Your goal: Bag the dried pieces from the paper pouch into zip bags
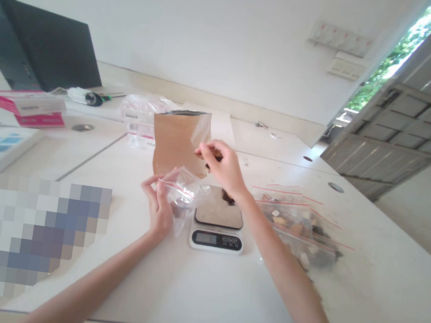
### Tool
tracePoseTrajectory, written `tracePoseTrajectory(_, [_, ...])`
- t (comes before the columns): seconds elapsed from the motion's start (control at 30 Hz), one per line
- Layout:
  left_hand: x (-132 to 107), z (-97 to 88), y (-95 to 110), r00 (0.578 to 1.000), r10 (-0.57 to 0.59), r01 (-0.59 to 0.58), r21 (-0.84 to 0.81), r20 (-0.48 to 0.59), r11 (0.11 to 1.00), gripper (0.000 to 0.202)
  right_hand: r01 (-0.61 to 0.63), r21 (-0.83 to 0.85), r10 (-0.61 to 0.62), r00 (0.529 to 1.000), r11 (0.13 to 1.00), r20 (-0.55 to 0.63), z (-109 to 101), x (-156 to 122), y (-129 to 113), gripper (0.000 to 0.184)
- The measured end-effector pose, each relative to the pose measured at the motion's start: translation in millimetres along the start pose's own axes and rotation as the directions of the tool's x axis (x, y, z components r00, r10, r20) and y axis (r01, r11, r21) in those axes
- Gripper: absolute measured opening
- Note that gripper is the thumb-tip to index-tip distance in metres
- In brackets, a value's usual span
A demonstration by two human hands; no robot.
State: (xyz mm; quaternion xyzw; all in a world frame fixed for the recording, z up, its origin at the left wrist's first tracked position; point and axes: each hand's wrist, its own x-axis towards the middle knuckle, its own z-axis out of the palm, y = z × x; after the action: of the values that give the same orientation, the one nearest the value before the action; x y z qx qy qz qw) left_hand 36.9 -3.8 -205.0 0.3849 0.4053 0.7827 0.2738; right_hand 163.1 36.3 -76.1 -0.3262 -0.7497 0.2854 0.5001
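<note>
My left hand [159, 208] is closed on a clear zip bag [184, 192] with a red line along its mouth, held just left of a digital kitchen scale [219, 213]. Something brownish shows low in the bag, too blurred to name. My right hand [223, 167], above the scale, pinches some dark brown and tan dried pieces [215, 154]. Another dark brown piece [228, 197] lies on the scale's metal plate, partly behind my right wrist. Behind both hands stands a brown paper pouch [176, 142] with a clear side. The scale's display digits are unreadable.
Several filled zip bags [298, 224] lie to the right, under and beside my right forearm. Pink and white boxes [34, 106], a wrapped stack of boxes [140, 124] and a black computer case [51, 47] stand at back left. A blurred-out patch [43, 233] covers the left front.
</note>
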Motion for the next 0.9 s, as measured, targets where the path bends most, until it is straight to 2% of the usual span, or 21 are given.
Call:
tracePoseTrajectory(0.13, [1.3, -0.7, 3.5, 0.996, -0.009, 0.019, 0.104, -0.09, 0.994, 0.032, 0.044, -0.055, -0.026, 0.955, 0.998, 0.294, 17.1, -8.2, -9.7, 0.012])
tracePoseTrajectory(0.23, [1.6, 0.8, 7.7, 0.996, -0.025, 0.033, 0.09, -0.088, 0.995, 0.035, 0.05, -0.092, -0.012, 0.927, 0.994, 0.376, 16.5, -16.4, -9.8, 0.013])
tracePoseTrajectory(0.3, [1.0, 3.2, 11.4, 0.996, -0.029, 0.034, 0.063, -0.081, 0.997, 0.034, 0.05, -0.081, -0.016, 0.924, 0.995, 0.381, 8.4, -18.5, -7.6, 0.018])
tracePoseTrajectory(0.37, [0.4, 5.6, 14.5, 0.996, -0.03, 0.034, 0.041, -0.08, 0.999, 0.033, 0.052, -0.098, -0.016, 0.943, 0.994, 0.332, -4.9, -19.1, -0.9, 0.023])
tracePoseTrajectory(0.5, [0.6, 7.8, 16.2, 0.992, -0.09, 0.091, 0.004, -0.094, 0.996, 0.027, -0.002, -0.336, 0.065, 0.982, 0.942, 0.177, -37.6, -29.4, 29.8, 0.025])
tracePoseTrajectory(0.63, [0.3, 9.2, 19.7, 0.985, -0.138, 0.135, -0.045, -0.101, 0.99, 0.024, -0.018, -0.608, 0.236, 0.93, 0.794, 0.281, -57.4, -57.5, 64.0, 0.027])
tracePoseTrajectory(0.73, [-1.6, 10.4, 24.2, 0.989, -0.136, 0.131, -0.077, -0.057, 0.988, 0.023, 0.015, -0.599, 0.217, 0.924, 0.801, 0.313, -60.0, -76.3, 77.4, 0.025])
tracePoseTrajectory(0.8, [-2.7, 10.6, 24.5, 0.992, -0.115, 0.112, -0.087, -0.042, 0.99, 0.023, 0.016, -0.547, 0.169, 0.943, 0.837, 0.286, -59.4, -82.5, 80.7, 0.023])
tracePoseTrajectory(0.9, [-3.3, 9.4, 19.8, 0.998, -0.058, 0.055, -0.11, -0.023, 0.992, 0.024, -0.043, -0.492, 0.175, 0.958, 0.87, 0.225, -58.5, -81.4, 79.8, 0.022])
